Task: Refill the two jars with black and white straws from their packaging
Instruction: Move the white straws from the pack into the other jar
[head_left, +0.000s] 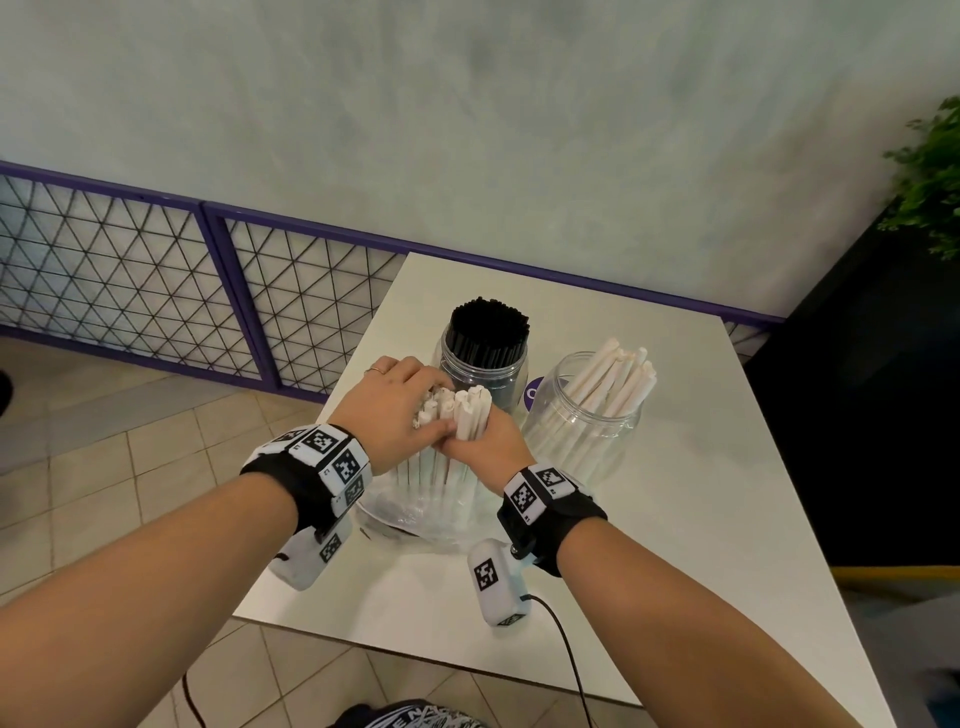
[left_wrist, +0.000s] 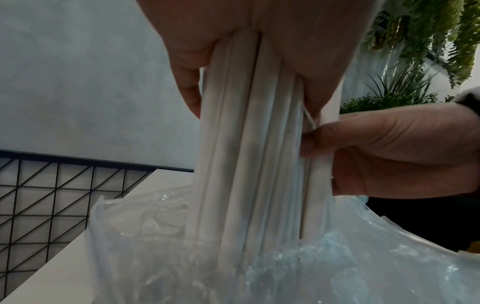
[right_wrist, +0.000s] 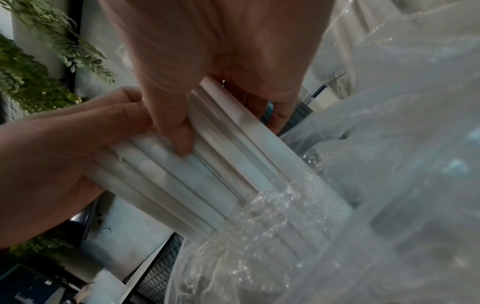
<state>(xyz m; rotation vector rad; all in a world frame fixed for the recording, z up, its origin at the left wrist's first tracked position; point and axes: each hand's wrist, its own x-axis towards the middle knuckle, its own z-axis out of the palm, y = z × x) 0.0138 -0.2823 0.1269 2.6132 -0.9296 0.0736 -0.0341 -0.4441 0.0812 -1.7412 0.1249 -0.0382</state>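
I see a white table (head_left: 675, 493) by a grey wall (head_left: 467, 104) w/ purple-framed mesh fence (head_left: 156, 270) at 9 o'clock (plant (head_left: 930, 171) at 2); left hand (head_left: 387, 410) and right hand (head_left: 485, 441) both grip white straws (head_left: 467, 410).

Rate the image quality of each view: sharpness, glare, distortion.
Head view: evenly lit and sharp on the white straws and both jars; wide-angle bend shows along the purple railing. Left wrist view: dim, straws fairly crisp, soft glare on the plastic bag. Right wrist view: dim and soft, the near bag blurred with sparkling glare, the right hand out of focus.
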